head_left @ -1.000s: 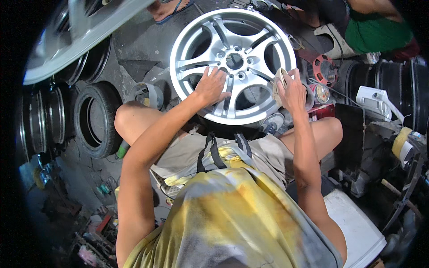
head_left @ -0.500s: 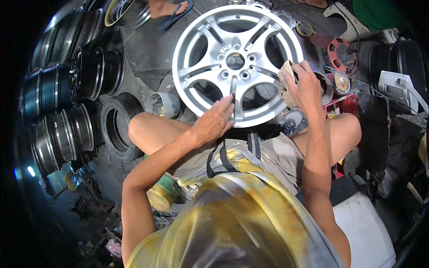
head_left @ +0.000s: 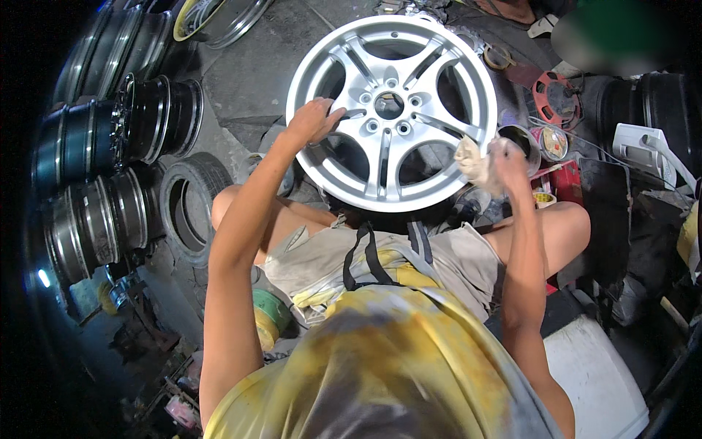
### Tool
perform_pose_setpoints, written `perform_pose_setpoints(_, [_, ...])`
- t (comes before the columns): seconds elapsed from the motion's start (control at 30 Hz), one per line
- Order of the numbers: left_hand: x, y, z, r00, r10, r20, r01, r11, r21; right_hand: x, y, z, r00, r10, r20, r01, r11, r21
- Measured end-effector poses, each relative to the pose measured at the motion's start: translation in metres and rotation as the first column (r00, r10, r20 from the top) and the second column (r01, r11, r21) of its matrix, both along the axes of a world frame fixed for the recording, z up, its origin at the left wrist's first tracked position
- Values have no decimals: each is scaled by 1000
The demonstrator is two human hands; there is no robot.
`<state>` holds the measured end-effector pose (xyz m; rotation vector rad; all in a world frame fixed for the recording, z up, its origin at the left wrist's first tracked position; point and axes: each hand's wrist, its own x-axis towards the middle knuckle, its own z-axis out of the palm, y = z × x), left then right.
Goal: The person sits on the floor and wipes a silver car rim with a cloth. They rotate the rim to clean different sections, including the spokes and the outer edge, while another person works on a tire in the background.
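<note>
Big silver wheel (head_left: 391, 110) front and centre, propped upright between the knees, face turned up to the camera. Spokes and rim already an even, dull silver, no bare patches or smears showing from here; by the look of it, most of the face wiped, only the right edge under attention and the back side out of sight. Off to the left, dark rims (head_left: 110, 175) stacked on their sides, and a worn tyre (head_left: 191, 208) lying flat just beside the left knee. Lower right, a white box (head_left: 596, 380) near the hip. Behind the wheel on the right, a red reel (head_left: 553, 97) and a small open tin (head_left: 521, 139). Left hand (head_left: 314, 121) steadying the wheel, fingers curled loosely over a spoke near the hub, touching metal. Right hand (head_left: 508, 164) closed tight around a pale rag (head_left: 474, 162), bunched and pressed at the wheel's right rim. Shine hard to judge in this light.
</note>
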<state>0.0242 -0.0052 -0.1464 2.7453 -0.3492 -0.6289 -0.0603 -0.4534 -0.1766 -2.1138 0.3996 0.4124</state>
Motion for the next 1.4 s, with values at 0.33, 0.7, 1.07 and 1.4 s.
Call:
perform_pose_setpoints(0.33, [5, -19, -48, 932, 362, 3, -362, 932, 9, -28, 45, -45, 975, -218, 41, 219, 976, -21])
perform_pose_setpoints(0.7, [-89, -89, -35, 810, 446, -381, -533, 831, -159, 100, 5, -21, 789, 184, 586, 142, 873, -466])
perform_pose_setpoints(1.07, [-58, -39, 61, 857, -255, -448, 192, 964, -182, 79, 108, 56, 635, 687, 353, -360, 667, -653])
perform_pose_setpoints(1.4, [-7, -3, 111, 991, -7, -131, -24, 971, -239, 136, 171, 19, 355, 895, -269, -407, -111, -907])
